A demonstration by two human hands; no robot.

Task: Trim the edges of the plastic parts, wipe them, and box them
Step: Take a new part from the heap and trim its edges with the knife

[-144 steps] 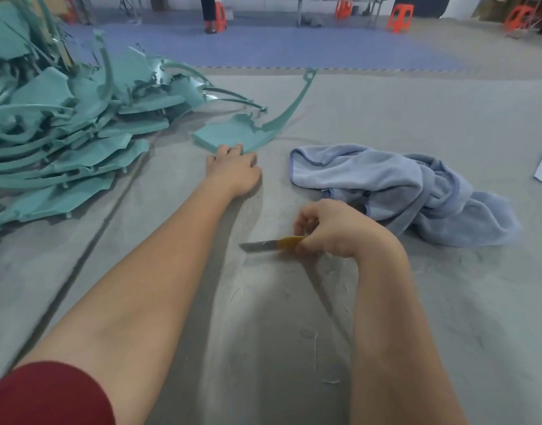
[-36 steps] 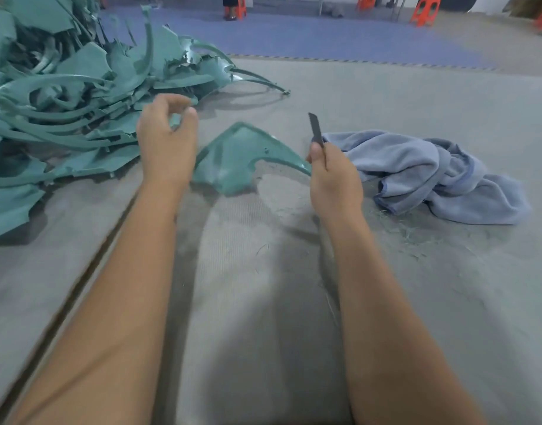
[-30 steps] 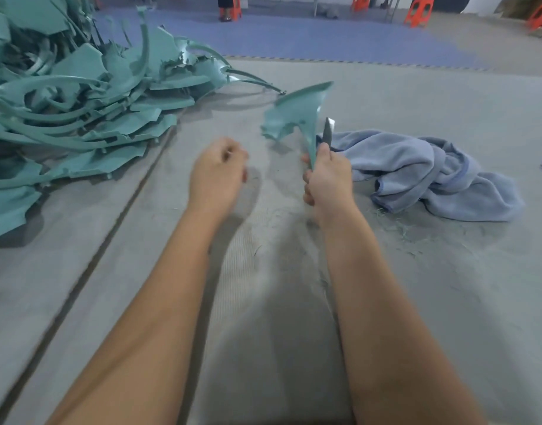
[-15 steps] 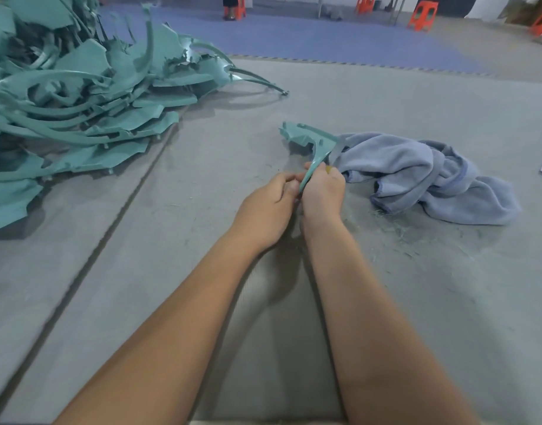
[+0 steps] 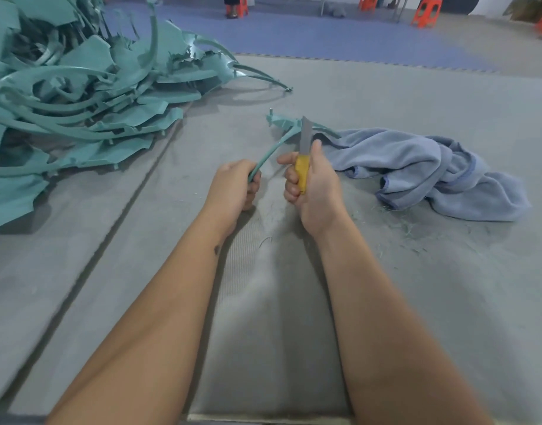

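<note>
Left hand (image 5: 233, 187) gripping a teal part (image 5: 274, 142), right hand (image 5: 312, 182) fisted on a knife (image 5: 303, 154) pointing twelve o'clock; trimming should run away from fingers.

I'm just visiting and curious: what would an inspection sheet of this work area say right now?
Surface: grey felt-like mat, a seam running along its left side.
Job's things: teal plastic part; yellow-handled knife, blade up; pile of teal parts at left; blue cloth at right.
Clutter: thin plastic shavings near the cloth.
Hands: left hand grips the part's thin curved end; right hand grips the knife.
Cables: nothing seen.
Surroundings: blue floor mat, orange stools beyond.
</note>
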